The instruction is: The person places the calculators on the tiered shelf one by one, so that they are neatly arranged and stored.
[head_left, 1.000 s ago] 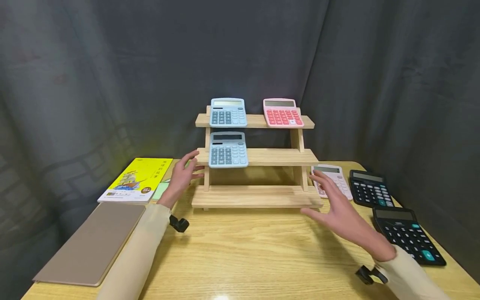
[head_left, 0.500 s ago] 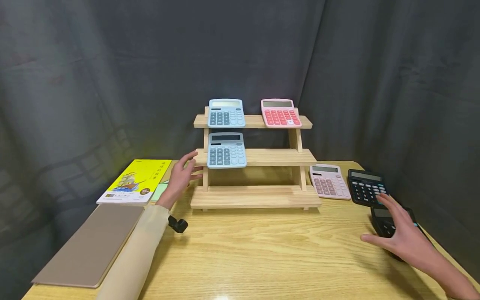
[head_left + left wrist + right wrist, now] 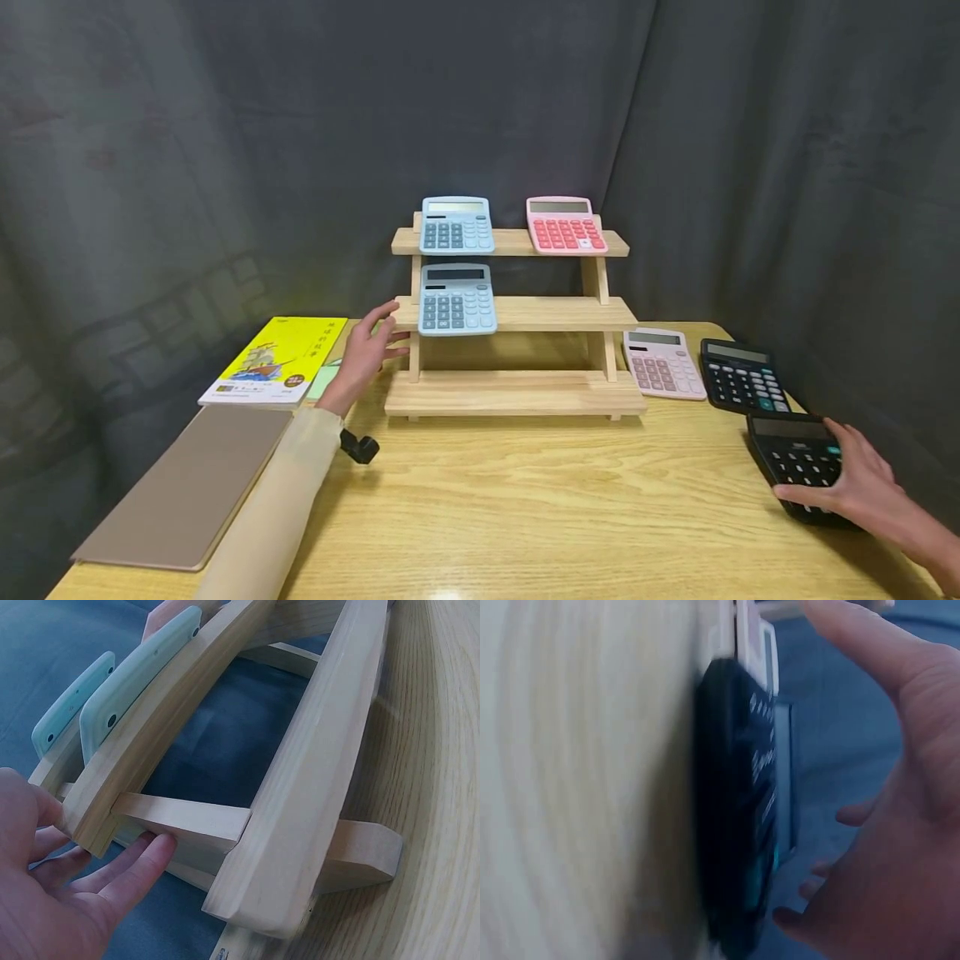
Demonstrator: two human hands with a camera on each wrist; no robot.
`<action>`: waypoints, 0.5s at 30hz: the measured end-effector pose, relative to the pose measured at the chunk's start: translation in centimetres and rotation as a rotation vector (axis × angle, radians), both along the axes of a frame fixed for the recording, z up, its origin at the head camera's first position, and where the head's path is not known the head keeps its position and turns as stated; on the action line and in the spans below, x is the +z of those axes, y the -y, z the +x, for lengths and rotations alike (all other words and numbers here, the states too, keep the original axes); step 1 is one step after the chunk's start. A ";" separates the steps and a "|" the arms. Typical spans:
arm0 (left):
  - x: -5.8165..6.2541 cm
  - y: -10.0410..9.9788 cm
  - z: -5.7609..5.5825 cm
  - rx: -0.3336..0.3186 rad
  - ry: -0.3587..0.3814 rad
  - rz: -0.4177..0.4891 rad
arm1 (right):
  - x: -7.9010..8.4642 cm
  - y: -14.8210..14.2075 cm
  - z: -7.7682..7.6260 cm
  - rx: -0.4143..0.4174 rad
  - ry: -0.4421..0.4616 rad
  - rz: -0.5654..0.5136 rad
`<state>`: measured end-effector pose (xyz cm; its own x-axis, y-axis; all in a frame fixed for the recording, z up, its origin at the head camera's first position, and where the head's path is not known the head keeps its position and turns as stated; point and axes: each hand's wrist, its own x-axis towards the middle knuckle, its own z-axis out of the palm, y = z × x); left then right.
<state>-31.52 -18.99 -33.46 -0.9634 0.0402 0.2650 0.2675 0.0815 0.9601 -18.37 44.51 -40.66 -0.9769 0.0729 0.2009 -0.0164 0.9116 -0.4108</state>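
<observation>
A three-tier wooden display stand [image 3: 555, 314] stands on the table. My left hand [image 3: 363, 358] holds the left end of its middle shelf; in the left wrist view, fingers reach under that shelf and touch the side support. Two light blue calculators, one on the top shelf [image 3: 456, 225] and one on the middle shelf [image 3: 457, 300], lean back at the left. A pink calculator [image 3: 566, 225] is at the top right. Over the nearer black calculator [image 3: 795, 458] my right hand [image 3: 873, 487] is spread, thumb towards its left side. The right wrist view shows a gap between hand and calculator [image 3: 735, 802].
Right of the stand lie a pale pink calculator [image 3: 663, 364] and another black calculator [image 3: 742, 377]. A yellow book [image 3: 273, 358] and a brown notebook [image 3: 183, 492] lie at the left, with something pale green [image 3: 322, 381] beside the book. Dark curtains [image 3: 510, 100] hang behind the table.
My right hand has moved from beside the stand's lower right end, rightwards and down to the nearer black calculator. My left hand stays at the middle shelf's left end.
</observation>
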 end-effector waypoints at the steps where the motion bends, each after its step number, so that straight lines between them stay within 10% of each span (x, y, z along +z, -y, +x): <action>1: 0.1 0.0 0.0 0.000 0.000 0.000 | -0.2 -0.4 0.0 -0.009 0.007 0.009; 15: -2.0 0.8 -2.0 0.005 -0.009 0.008 | -1.6 -2.0 -0.4 -0.008 0.207 -0.017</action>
<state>-33.50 -19.78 -35.42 -0.9611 0.0336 0.2740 0.2758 0.0747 0.9583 -18.74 46.51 -42.27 -0.9966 0.0820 -0.0052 0.0766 0.9044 -0.4198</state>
